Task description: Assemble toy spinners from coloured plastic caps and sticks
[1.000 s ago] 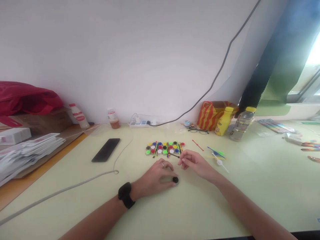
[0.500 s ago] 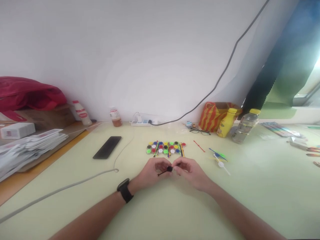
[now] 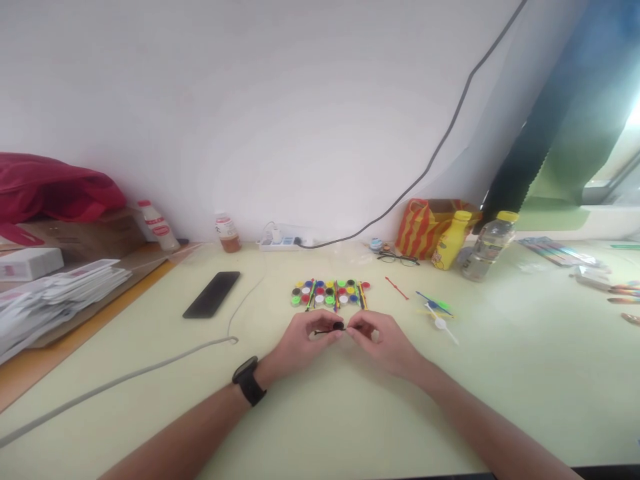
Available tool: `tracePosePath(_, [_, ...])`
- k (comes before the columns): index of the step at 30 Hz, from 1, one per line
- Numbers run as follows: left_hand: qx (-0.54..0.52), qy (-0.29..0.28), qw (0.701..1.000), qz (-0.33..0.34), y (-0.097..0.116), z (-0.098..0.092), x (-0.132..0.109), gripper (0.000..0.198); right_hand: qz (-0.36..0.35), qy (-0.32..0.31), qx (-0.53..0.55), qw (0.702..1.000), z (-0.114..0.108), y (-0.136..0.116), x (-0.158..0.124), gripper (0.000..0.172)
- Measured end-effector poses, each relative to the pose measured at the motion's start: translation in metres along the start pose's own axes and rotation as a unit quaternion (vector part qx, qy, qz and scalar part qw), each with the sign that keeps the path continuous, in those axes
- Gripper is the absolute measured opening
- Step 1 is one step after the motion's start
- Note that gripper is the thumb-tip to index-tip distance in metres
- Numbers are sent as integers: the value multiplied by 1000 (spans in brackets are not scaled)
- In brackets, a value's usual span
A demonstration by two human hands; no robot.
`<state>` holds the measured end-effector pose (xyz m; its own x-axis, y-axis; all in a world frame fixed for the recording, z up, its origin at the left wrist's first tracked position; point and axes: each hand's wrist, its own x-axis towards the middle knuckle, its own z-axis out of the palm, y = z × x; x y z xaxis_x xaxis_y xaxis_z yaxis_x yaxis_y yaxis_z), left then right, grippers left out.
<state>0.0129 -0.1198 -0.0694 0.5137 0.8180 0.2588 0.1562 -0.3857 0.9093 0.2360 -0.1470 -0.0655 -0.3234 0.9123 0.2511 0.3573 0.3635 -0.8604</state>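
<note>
Above the table, a small black spinner arrow (image 3: 339, 326) with a round hub is held between both hands. My left hand (image 3: 307, 333) is closed, thumb and fingers pinching it at the hub, one thin arm sticking out to the left. My right hand (image 3: 380, 337) is closed too, its fingertips pinching the right side of the same piece. Just beyond the hands lie rows of coloured round caps (image 3: 320, 300) with bundles of thin coloured arrows (image 3: 361, 297) among them. A red arrow (image 3: 397, 288) and a white arrow with a round hub (image 3: 440, 323) lie to the right.
At left lie a black phone (image 3: 213, 295), a grey cable (image 3: 150, 363) and stacked white packets (image 3: 80, 287). A power strip (image 3: 277, 243), a drink bottle (image 3: 228, 233), glasses (image 3: 397, 259), a striped bag (image 3: 416, 230), a yellow bottle (image 3: 451, 241) and a clear bottle (image 3: 489, 247) stand along the wall.
The black spinner arrow has tilted in my fingers, its hub now seen more edge-on. My left thumb has come forward beneath it. The whole view has shifted slightly.
</note>
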Motion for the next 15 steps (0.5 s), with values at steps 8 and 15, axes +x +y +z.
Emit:
tracePosePath(8, [72, 27, 996, 33, -2, -2, -2, 20, 26, 9, 61, 998, -4, -2, 0, 25])
tracePosePath(15, [119, 3, 991, 55, 5, -2, -3, 12, 37, -3, 106, 994, -3, -1, 0, 30])
